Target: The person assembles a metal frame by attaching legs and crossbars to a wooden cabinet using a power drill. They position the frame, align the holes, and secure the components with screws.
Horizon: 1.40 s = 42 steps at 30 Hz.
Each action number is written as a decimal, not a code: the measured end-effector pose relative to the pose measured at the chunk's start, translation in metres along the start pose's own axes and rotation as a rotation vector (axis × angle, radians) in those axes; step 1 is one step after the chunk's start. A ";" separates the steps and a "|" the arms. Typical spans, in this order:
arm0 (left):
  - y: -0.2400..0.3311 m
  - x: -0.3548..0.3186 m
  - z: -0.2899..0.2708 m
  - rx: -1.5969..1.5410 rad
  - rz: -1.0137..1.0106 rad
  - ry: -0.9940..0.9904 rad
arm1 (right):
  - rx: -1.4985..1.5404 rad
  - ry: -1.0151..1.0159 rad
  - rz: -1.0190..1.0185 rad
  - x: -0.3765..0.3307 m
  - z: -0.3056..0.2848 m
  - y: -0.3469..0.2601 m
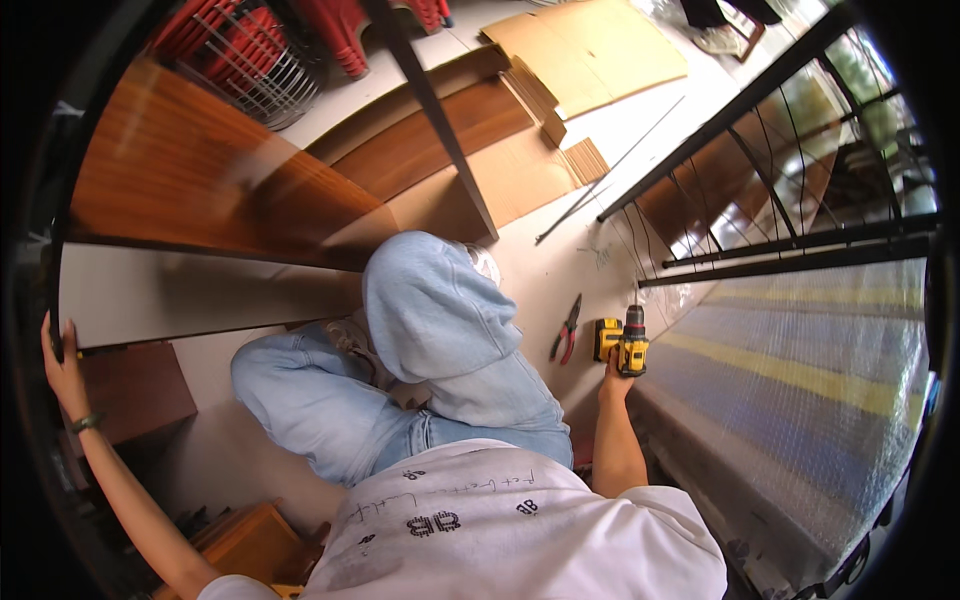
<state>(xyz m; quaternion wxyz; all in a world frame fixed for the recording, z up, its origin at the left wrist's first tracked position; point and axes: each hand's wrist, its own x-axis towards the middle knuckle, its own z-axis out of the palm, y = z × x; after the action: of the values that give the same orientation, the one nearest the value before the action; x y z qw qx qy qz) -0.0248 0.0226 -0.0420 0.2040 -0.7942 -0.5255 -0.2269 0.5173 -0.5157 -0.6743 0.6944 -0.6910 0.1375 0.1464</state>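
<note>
My right hand (617, 382) is wrapped round the grip of a yellow-and-black cordless drill (633, 345), its chuck pointing away from me, near the floor. Just left of the drill lie pliers (567, 328) with red-and-black handles. Out at the far left, my left hand (64, 370) grips the near outer corner of a pale grey board (200, 295), thumb and fingers on either side of the edge. That board adjoins a glossy brown wood panel (190, 165). My crossed legs, in light jeans, sit between the two hands.
Flattened cardboard (590, 50) and a brown board (435, 140) lie ahead. A black metal frame (780, 262) and a bubble-wrapped slab (790, 370) stand at right. A wire basket (265, 70) and red stools (335, 30) are far left. Someone's shoe (718, 40) shows at the top.
</note>
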 end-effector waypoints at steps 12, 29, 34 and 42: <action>0.101 -0.045 -0.002 -0.130 0.096 0.354 | -0.287 -0.370 0.131 -0.079 0.098 -0.099; 0.200 -0.041 0.041 -2.247 -0.353 0.239 | -1.009 -1.144 -2.092 -0.321 0.587 -0.600; 0.208 -0.026 0.033 -2.085 -0.295 0.364 | -1.257 -1.016 -2.170 -0.284 0.661 -0.596; 0.156 -0.016 0.016 -2.110 -0.293 0.606 | -1.259 -1.066 -2.074 -0.345 0.671 -0.623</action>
<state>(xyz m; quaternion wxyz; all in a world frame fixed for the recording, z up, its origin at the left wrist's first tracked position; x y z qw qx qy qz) 0.1170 -0.0369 -0.0777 -0.4838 -0.4111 -0.0855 -0.7679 0.4377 0.1490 0.0387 0.0155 -0.5354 -0.8295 -0.1583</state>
